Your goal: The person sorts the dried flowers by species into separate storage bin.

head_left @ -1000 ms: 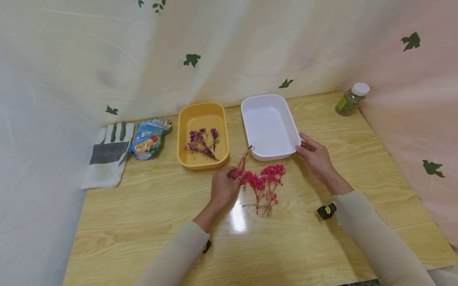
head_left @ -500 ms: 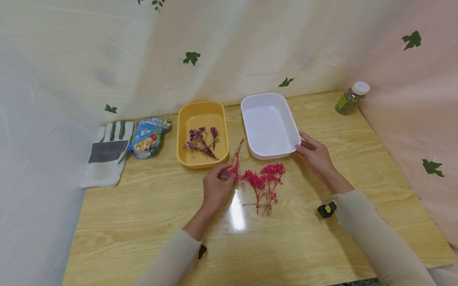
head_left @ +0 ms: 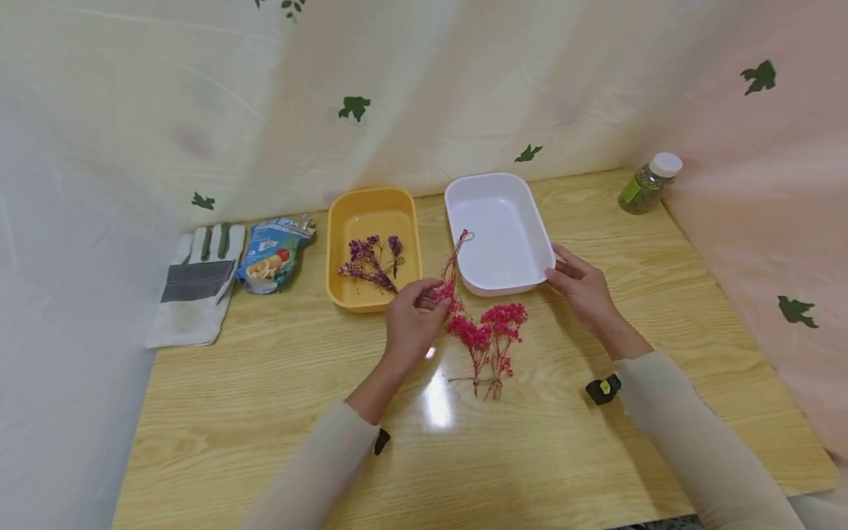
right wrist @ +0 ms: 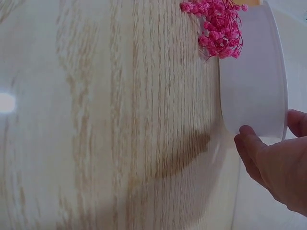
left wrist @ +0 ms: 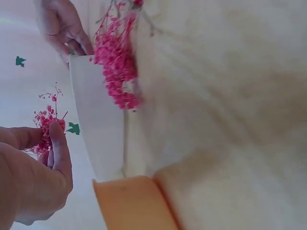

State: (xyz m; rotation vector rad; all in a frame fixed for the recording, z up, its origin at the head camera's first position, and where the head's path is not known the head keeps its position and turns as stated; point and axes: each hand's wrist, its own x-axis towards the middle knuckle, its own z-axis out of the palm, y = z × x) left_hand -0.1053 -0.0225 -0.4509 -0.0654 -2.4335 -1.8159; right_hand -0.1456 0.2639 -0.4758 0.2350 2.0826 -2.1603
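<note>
In the head view my left hand [head_left: 412, 318] pinches a sprig of pink dried flowers [left wrist: 46, 122] by its blooms. Its thin stems [head_left: 456, 255] point away from me, beside or over the left edge of a white tray [head_left: 500, 235]; which one I cannot tell. At the tray's near right corner, my right hand [head_left: 586, 291] grips the rim, thumb and fingers on either side of the wall in the right wrist view. Two more pink sprigs [head_left: 506, 318] lie on the table just in front of the tray, blooms toward it.
A yellow tray [head_left: 336, 291] left of the white one holds purple dried flowers [head_left: 367, 259]. Farther left lie a blue pouch [head_left: 270, 254] with a clip and a white-and-grey work glove [head_left: 197, 283]. A lidded jar [head_left: 645, 190] stands at the back right corner.
The left hand first drew slightly left and toward me, then moved right and away with the pink sprig, its stems now reaching the white tray's left edge. The right hand stays on the tray.
</note>
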